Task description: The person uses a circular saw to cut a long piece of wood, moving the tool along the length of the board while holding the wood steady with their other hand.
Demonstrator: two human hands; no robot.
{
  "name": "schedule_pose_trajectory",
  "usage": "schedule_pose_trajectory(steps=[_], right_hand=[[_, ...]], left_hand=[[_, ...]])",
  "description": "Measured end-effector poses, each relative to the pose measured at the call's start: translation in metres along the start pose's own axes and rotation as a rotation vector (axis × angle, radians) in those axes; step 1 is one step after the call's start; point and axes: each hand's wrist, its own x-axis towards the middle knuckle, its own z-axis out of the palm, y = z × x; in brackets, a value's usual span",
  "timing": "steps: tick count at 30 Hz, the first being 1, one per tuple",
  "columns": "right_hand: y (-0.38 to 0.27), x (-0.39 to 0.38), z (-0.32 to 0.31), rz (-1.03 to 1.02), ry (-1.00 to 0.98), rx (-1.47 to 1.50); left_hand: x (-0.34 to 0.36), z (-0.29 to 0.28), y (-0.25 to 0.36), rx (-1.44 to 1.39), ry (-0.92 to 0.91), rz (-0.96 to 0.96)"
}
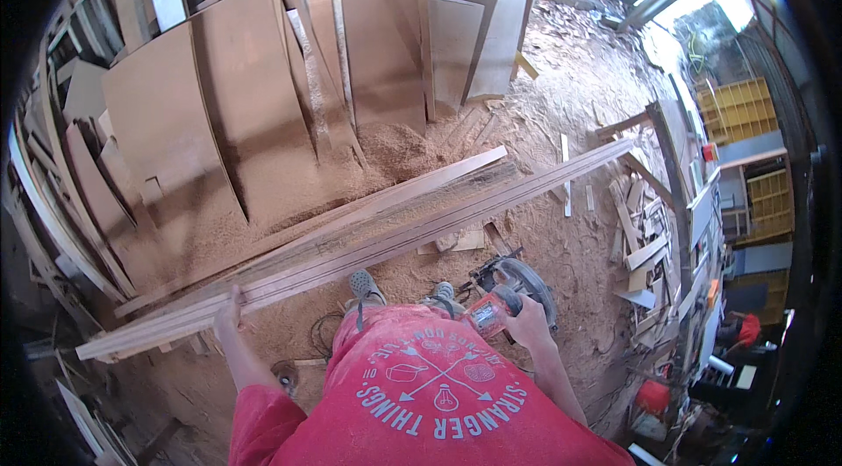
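Note:
A long wooden plank with dark lines along its length runs from lower left to upper right before me. My left hand is closed on its near edge, toward the left end. In my right hand is a circular saw with a red and black body and a dark round guard. I hold it by the handle, right of my feet, apart from the plank. The blade cannot be made out. Behind the plank lie a rough timber and another pale board.
Large wooden sheets lean along the far left. Sawdust covers the floor. Offcuts are heaped at the right beside a wooden frame. Another person in red is at the far right. A cable lies near my left foot.

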Motion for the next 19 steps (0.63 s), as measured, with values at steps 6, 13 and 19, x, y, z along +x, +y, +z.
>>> schedule_pose_trajectory(steps=[6,13,19], right_hand=[[-0.001,-0.004,0.004,0.054,0.017,0.081],[-0.021,-0.001,0.009,-0.069,-0.059,0.368],[0.011,0.042,0.035,-0.240,-0.099,0.365]], left_hand=[[-0.069,0.102,0.098,0.277,0.558,1.231],[-0.147,0.192,0.161,0.410,0.046,1.524],[-0.115,0.142,0.134,0.466,0.017,1.156]])
